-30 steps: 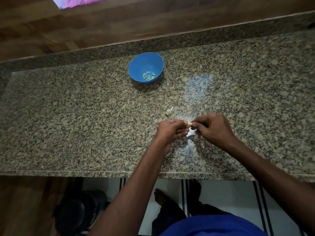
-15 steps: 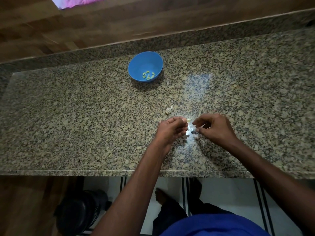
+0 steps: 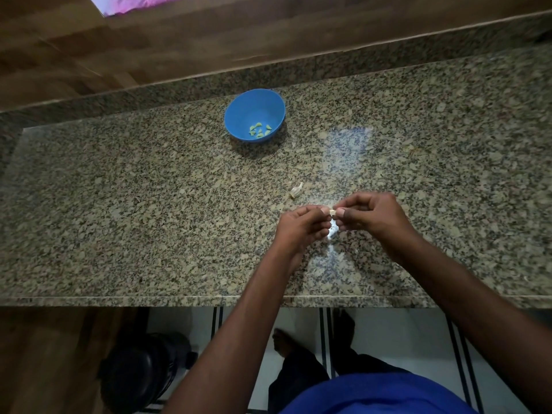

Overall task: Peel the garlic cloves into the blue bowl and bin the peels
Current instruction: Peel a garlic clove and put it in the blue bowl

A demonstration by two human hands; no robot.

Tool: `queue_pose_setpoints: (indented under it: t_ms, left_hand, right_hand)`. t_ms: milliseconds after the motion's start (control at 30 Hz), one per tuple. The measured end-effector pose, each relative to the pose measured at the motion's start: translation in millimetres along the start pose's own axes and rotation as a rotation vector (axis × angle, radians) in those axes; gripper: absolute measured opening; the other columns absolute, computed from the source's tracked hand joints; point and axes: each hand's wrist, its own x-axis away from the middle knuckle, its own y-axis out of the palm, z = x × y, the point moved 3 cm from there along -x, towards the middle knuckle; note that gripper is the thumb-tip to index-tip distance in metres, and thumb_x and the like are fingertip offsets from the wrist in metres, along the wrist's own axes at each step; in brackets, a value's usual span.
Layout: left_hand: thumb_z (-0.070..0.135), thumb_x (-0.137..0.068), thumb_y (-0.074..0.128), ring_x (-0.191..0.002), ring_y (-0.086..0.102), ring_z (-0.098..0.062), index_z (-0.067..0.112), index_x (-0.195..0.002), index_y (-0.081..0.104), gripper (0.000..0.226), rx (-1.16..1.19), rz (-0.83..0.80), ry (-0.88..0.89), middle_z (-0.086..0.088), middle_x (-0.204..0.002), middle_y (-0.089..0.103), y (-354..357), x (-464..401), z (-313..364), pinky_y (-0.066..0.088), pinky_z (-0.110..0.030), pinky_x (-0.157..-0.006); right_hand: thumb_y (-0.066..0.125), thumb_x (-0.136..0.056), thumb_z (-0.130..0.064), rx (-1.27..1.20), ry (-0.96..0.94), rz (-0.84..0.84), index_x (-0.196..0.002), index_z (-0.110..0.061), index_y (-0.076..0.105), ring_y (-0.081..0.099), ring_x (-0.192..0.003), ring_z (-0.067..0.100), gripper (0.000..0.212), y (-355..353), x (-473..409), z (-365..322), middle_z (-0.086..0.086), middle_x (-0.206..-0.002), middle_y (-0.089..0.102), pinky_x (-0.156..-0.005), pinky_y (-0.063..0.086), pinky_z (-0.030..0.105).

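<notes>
Dim light, countertop [image 3: 149, 189] glare, curved wide-angle edges

Counter [image 3: 149, 204]: speckled granite, long, with a raised granite lip along its far edge.
Wall [image 3: 209, 40]: brown wood-grain panelling behind the counter.
Light: a pale glare patch [image 3: 346, 147] shines on the granite; a pink-white bright patch [image 3: 140, 3] sits at the top edge.
Floor [image 3: 403, 339]: white tiles with dark stripes, seen under the counter.
Below left: wood panel [image 3: 44, 354], and a dark round object [image 3: 143, 369] beside it.

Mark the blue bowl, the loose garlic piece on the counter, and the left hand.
blue bowl [image 3: 239, 115]: head view, bare inner wall.
loose garlic piece [image 3: 296, 190]: head view, its middle.
left hand [image 3: 301, 227]: head view, back of hand.
</notes>
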Motion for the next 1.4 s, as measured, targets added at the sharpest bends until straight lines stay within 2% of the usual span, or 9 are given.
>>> queue_pose_setpoints:
  t_ms: [100,200,400,600,800,1033,1167,1300,1400]
  left_hand:
    - [0.004,-0.096,0.065,-0.068,0.068,-0.012,-0.004,-0.107,0.068,0.014,0.059,-0.023,-0.007,-0.007,-0.081,0.074,1.0,3.2,-1.1,0.058,-0.021,-0.065]
    - [0.004,-0.096,0.064,-0.071,0.068,-0.013,0.0,-0.103,0.068,0.009,0.056,-0.038,0.004,-0.007,-0.082,0.074,0.8,4.2,-3.6,0.058,-0.023,-0.067]
    - [0.011,-0.097,0.066,-0.069,0.067,-0.018,0.001,-0.091,0.072,0.013,-0.125,0.004,0.036,-0.013,-0.082,0.073,-1.9,2.2,-1.2,0.059,-0.027,-0.066]
    - [0.021,-0.085,0.084,-0.079,0.074,-0.019,0.004,-0.097,0.077,0.022,-0.497,-0.059,0.251,-0.008,-0.088,0.077,-4.7,6.6,17.7,0.063,-0.035,-0.075]
    - [0.019,-0.087,0.082,-0.073,0.077,-0.027,0.002,-0.09,0.077,0.018,-0.724,-0.048,0.277,-0.01,-0.079,0.077,-3.1,2.7,24.7,0.066,-0.042,-0.072]
    - [0.004,-0.093,0.072,-0.062,0.066,-0.015,-0.001,-0.087,0.071,0.008,-0.279,-0.03,0.003,-0.01,-0.074,0.072,-3.2,7.3,7.2,0.06,-0.022,-0.064]
    - [0.002,-0.094,0.068,-0.064,0.066,-0.014,-0.006,-0.093,0.068,0.008,0.036,0.008,-0.144,-0.011,-0.076,0.069,0.4,10.7,-0.8,0.059,-0.02,-0.062]
    - [-0.002,-0.095,0.065,-0.062,0.063,-0.013,-0.006,-0.09,0.066,0.007,0.219,0.014,-0.191,-0.011,-0.073,0.067,4.7,13.9,-8.2,0.058,-0.019,-0.06]
    - [-0.002,-0.096,0.065,-0.061,0.065,-0.012,-0.008,-0.093,0.067,0.007,0.301,0.031,-0.168,-0.012,-0.076,0.067,7.8,14.7,-17.2,0.058,-0.018,-0.06]
  right_hand:
    - [0.071,-0.09,-0.002,-0.208,0.182,-0.008,-0.104,0.007,0.069,0.073,-0.076,0.027,0.017,1.9,-2.5,5.7,0.02,-0.088,0.076,-0.07,0.063,0.031]
    - [0.07,-0.09,-0.001,-0.305,0.269,-0.004,-0.1,0.006,0.069,0.072,-0.075,0.028,0.012,3.1,-2.3,8.9,0.02,-0.087,0.075,-0.069,0.063,0.031]
    - [0.076,-0.088,-0.006,0.354,-0.129,0.081,-0.089,-0.006,0.076,0.072,-0.065,0.015,0.001,5.6,5.5,-9.2,0.007,-0.074,0.075,-0.06,0.058,0.023]
    - [0.082,-0.084,-0.011,0.436,-0.138,0.095,-0.085,-0.01,0.076,0.072,-0.061,0.01,0.006,5.1,6.2,-12.8,0.001,-0.07,0.075,-0.057,0.059,0.024]
    - [0.081,-0.084,-0.008,0.413,-0.127,0.152,-0.082,-0.009,0.076,0.074,-0.062,0.016,0.006,6.7,8.1,-8.0,0.004,-0.069,0.075,-0.062,0.063,0.033]
    - [0.079,-0.085,-0.005,0.409,-0.186,0.164,-0.084,-0.009,0.076,0.074,-0.065,0.021,0.004,8.6,13.9,-4.5,0.004,-0.07,0.074,-0.06,0.061,0.029]
    - [0.077,-0.088,-0.003,0.251,-0.192,0.143,-0.091,-0.005,0.075,0.075,-0.071,0.021,0.004,8.6,17.2,-3.4,0.008,-0.078,0.075,-0.066,0.061,0.028]
    - [0.076,-0.087,-0.001,0.126,-0.199,0.171,-0.094,-0.003,0.074,0.075,-0.076,0.024,0.007,10.1,23.3,1.8,0.012,-0.083,0.075,-0.071,0.062,0.032]
    - [0.076,-0.088,-0.002,0.156,-0.24,0.251,-0.093,-0.006,0.074,0.074,-0.075,0.017,0.007,13.5,26.1,6.5,0.007,-0.083,0.075,-0.07,0.061,0.028]
